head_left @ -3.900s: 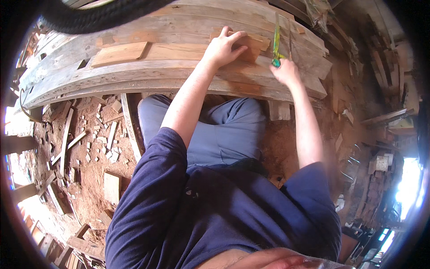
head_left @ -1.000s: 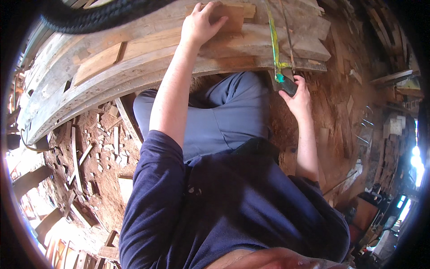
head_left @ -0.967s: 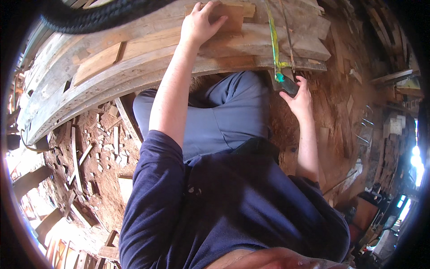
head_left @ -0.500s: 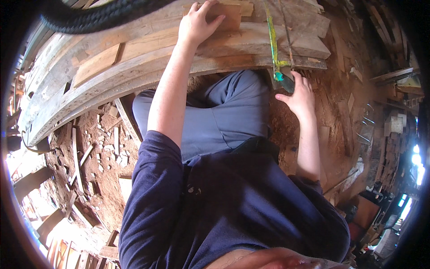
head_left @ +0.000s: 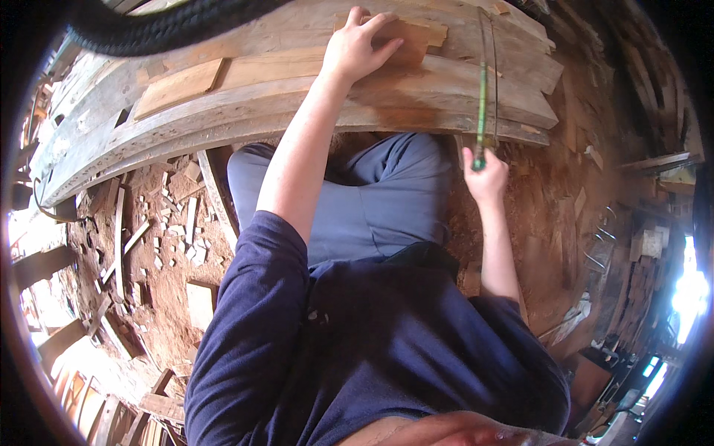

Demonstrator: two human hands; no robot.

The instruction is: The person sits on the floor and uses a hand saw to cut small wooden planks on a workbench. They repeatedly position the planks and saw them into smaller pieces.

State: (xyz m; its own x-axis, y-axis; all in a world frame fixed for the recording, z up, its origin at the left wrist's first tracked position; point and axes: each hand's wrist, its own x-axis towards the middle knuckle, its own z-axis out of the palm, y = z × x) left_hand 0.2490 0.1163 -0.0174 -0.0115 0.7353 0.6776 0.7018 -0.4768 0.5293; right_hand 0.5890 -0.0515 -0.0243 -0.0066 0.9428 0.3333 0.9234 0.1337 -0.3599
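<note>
One small wooden block [head_left: 405,41] lies on the curved plank stack [head_left: 297,97], pinned flat under your open left hand [head_left: 357,48]. Your right hand [head_left: 485,175] has its grip closed on the green-framed saw [head_left: 482,97], blade upright across the planks' right end.

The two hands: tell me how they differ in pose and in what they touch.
The left hand lies flat, fingers spread, pressing a small reddish wood block on the curved timber beam; the right hand is closed in a fist around the handle of a green-framed saw. The left hand reaches far up onto the beam; the right hand sits lower, at the beam's near edge. Both are bare.
</note>
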